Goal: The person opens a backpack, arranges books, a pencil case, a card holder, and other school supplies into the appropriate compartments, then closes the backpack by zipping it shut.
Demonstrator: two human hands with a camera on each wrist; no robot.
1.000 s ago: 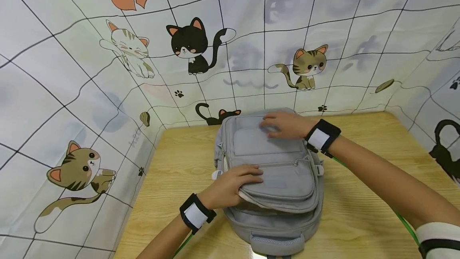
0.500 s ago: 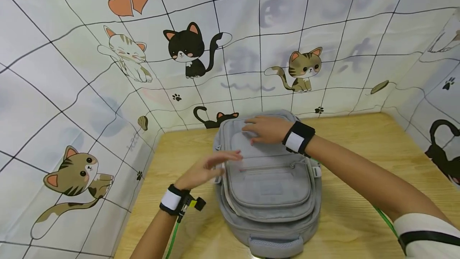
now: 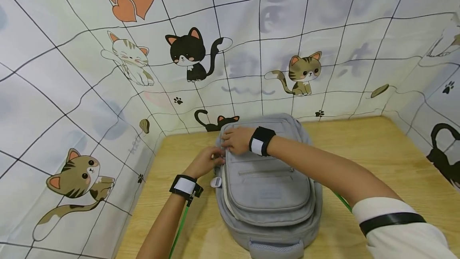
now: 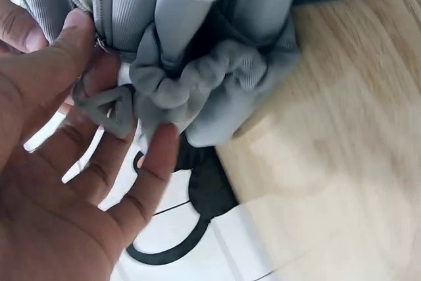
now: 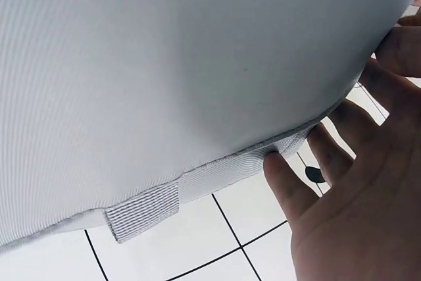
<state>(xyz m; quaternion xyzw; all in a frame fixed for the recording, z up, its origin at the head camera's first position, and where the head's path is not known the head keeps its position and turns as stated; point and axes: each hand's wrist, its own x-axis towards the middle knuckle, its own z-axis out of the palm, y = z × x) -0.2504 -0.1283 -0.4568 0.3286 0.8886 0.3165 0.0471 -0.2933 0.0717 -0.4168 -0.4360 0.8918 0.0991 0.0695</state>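
Observation:
A grey backpack point(image 3: 267, 187) lies on its back on the wooden table, handle end toward me. At its upper left edge my left hand point(image 3: 205, 162) pinches the zipper near the slider, thumb and finger together. A grey triangular zipper pull point(image 4: 108, 110) hangs beside those fingers in the left wrist view. My right hand point(image 3: 238, 140) lies across the bag's top and grips the same left edge, its fingers bent over the seam. In the right wrist view its fingertips touch the edge piping point(image 5: 256, 146). The slider itself is mostly hidden.
A gathered side pocket point(image 4: 197, 74) is on the bag's left side, and a white tag point(image 3: 216, 182) hangs there. The bag's padded handle point(image 3: 276, 248) points to the near side. Behind the wooden table point(image 3: 355, 159) hangs a cat-print cloth point(image 3: 244, 19).
My left hand left the lower front flap and moved up to the left side zipper. My right hand slid left across the bag's top to its left edge. The front flap now lies flatter.

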